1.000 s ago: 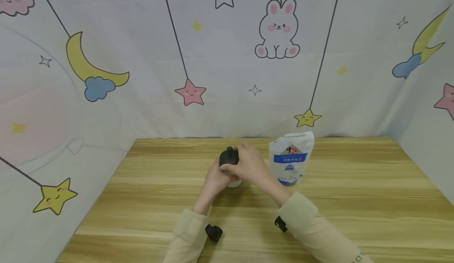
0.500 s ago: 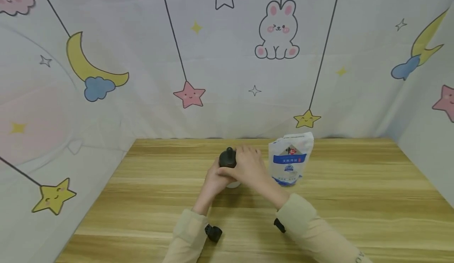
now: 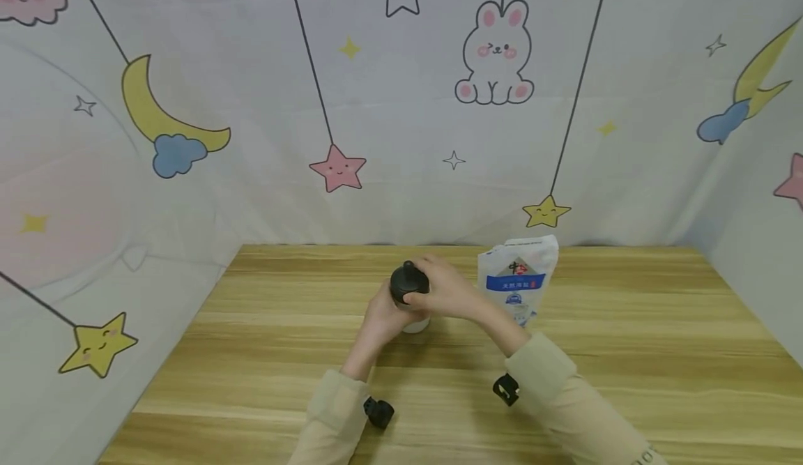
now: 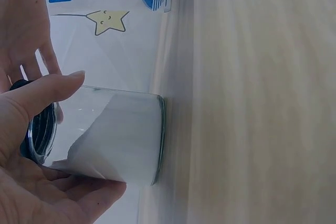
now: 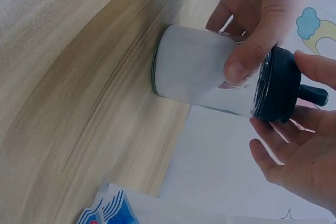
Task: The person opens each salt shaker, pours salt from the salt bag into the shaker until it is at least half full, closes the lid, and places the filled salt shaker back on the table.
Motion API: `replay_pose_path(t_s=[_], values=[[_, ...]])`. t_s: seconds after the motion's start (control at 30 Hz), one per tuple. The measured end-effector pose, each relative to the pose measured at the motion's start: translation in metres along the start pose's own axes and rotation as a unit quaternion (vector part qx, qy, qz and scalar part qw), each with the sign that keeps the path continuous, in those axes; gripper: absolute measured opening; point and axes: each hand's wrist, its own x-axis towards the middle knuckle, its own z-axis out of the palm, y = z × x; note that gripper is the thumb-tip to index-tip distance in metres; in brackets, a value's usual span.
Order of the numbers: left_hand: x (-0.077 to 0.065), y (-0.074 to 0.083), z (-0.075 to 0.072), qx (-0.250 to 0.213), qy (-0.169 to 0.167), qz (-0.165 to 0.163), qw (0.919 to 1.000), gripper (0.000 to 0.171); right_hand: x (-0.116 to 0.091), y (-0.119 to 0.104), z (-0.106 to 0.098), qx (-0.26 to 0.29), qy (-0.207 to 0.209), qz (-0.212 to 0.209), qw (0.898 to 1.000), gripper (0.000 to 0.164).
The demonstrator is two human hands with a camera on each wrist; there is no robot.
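Observation:
A clear glass jar [image 5: 194,72], partly filled with white contents, stands upright on the table. Its black lid [image 3: 409,280] has a small knob on top and sits on the jar's mouth. My left hand [image 3: 385,315] grips the glass body below the lid, thumb on one side and fingers on the other, as the left wrist view shows. From the right, my right hand [image 3: 448,289] holds the lid's rim between thumb and fingers. Close by on the right, a white and blue pouch [image 3: 517,273] stands upright, its lower part partly behind my right forearm.
The wooden table [image 3: 263,353] reaches back to a white curtain [image 3: 408,102] printed with stars, moons and a rabbit. Black camera mounts [image 3: 379,413] are on both wrists, low over the tabletop.
My right hand first turned about the lid, its thumb sweeping left, then turned back, with the thumb now farther right. The right forearm shifted slightly right. My left hand keeps its grip.

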Motion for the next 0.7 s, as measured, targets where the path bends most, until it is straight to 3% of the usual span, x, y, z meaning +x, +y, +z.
replay_pose_path(t_s=[0.1, 0.4, 0.7], values=[[0.0004, -0.0004, 0.0009, -0.013, -0.004, -0.021, 0.9997, 0.072, 0.0001, -0.0008, 0.0005, -0.005, 0.004, 0.006, 1.000, 0.066], [0.0001, 0.0019, 0.0001, -0.024, -0.014, -0.014, 0.9995, 0.074, -0.0005, -0.0062, 0.0021, -0.012, 0.026, 0.032, 0.999, 0.065], [0.0020, 0.0018, 0.0005, -0.007, -0.024, -0.011, 0.9996, 0.072, -0.0012, -0.0096, 0.0081, -0.025, 0.065, 0.057, 0.996, 0.065]])
